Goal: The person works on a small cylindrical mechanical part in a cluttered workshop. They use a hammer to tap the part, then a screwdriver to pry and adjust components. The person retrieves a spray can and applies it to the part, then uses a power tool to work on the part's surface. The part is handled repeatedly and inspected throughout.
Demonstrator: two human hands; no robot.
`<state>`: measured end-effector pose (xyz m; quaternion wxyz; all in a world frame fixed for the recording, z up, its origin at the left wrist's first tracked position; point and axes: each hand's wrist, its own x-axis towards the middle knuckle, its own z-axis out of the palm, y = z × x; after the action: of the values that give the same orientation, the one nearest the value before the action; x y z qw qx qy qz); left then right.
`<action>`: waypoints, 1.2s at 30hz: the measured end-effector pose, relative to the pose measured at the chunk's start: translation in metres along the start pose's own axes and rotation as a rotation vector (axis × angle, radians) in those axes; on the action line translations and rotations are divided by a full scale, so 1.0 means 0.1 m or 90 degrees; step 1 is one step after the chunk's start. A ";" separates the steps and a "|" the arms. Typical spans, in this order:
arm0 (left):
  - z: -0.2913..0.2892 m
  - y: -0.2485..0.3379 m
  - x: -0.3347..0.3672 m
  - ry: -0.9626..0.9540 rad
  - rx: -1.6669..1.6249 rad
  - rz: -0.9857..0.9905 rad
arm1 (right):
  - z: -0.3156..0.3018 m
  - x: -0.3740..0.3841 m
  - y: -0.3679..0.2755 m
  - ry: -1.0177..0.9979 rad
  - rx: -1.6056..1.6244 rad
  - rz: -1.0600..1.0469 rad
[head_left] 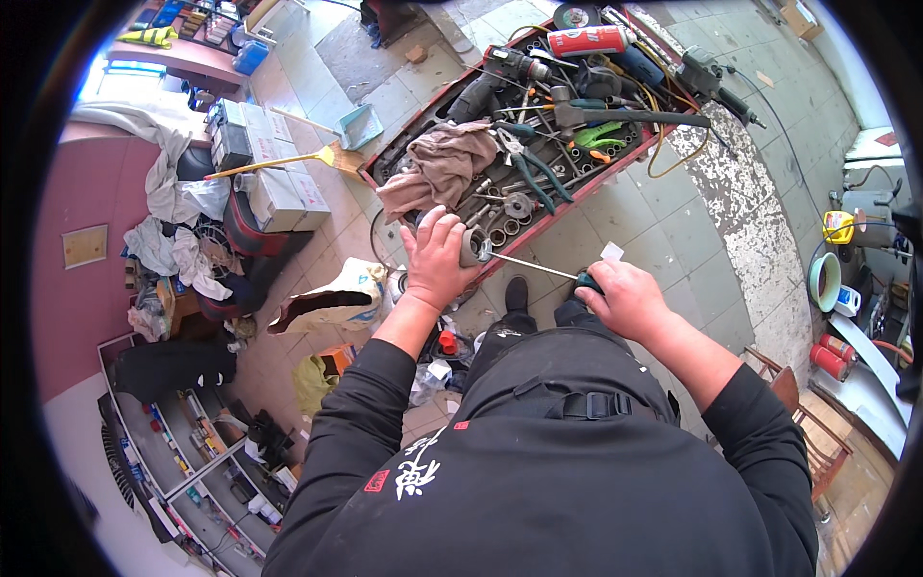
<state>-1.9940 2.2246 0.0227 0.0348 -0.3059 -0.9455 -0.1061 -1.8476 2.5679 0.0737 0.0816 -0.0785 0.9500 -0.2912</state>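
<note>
My left hand [437, 258] is closed round a grey cylindrical metal part [471, 246] at the near edge of the red tool tray [567, 204]. In my right hand [625, 300] is a screwdriver [534, 264] with a dark green handle. Its long shaft points left, and the tip meets the right side of the metal part; whether it sits inside a hole is too small to tell. Just beyond my left hand a brown rag [442, 163] lies crumpled on the tools. Pliers [527, 168] with dark green handles rest to its right, close to several sockets [505, 231].
The tray also holds a cordless drill [514, 65], a hammer [615, 116] and a red spray can [588, 40]. An air tool [716, 82] sticks out past its right end. White boxes [279, 173] and a broom [336, 157] stand left; a wooden chair [808, 433] is at right.
</note>
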 end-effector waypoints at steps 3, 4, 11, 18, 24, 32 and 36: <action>0.03 -0.01 0.01 -0.021 0.052 0.016 | 0.03 0.04 -0.04 -0.020 -0.004 -0.019; 0.03 -0.01 0.02 -0.023 0.060 0.020 | 0.04 0.05 -0.06 -0.041 -0.023 -0.010; 0.05 0.01 0.08 -0.025 0.068 0.016 | -0.04 0.11 -0.13 -0.075 -0.095 0.118; 0.06 -0.06 0.08 -0.003 0.099 0.063 | -0.16 0.15 -0.19 -0.084 -0.021 0.021; 0.06 -0.08 0.09 -0.022 0.126 0.057 | -0.11 0.17 -0.29 -0.089 -0.008 0.071; 0.09 -0.07 0.13 -0.132 0.141 0.017 | -0.05 0.31 0.06 -0.070 0.057 0.276; 0.04 -0.04 0.24 -0.247 0.100 -0.037 | 0.13 0.35 0.13 -0.026 0.054 0.279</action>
<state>-2.0159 2.2365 0.0216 -0.1270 -0.2896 -0.9483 0.0281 -1.8801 2.5647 0.0517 0.1652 0.1277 0.9292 -0.3048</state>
